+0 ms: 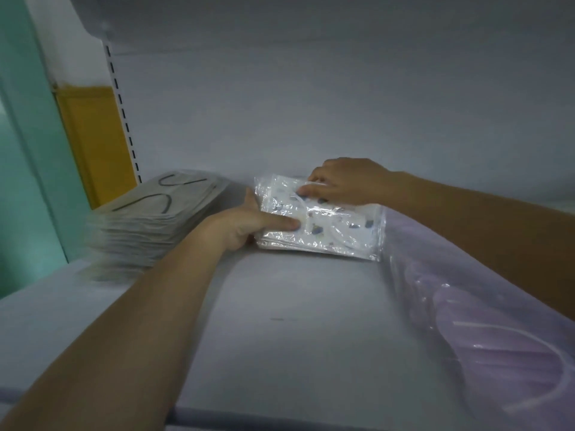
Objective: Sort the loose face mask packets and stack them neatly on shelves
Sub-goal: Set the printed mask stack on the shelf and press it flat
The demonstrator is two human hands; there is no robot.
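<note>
Nearest, along the shelf's (280, 306) right edge, lie lilac mask packets (497, 337) in clear wrap. Toward the back middle, the patterned mask packet (336, 231) rests on the shelf; no print on it is legible. The left hand (249, 225) grips its left end, thumb on top. The right hand (345, 181) curls over its far edge. At the back left corner sits a blurred grey mask stack (149, 219), with a slotted upright (123, 113) behind it.

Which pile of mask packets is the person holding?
The middle white patterned pile, gripped by left hand and right hand; the grey pile and lilac packets lie at either side.
</note>
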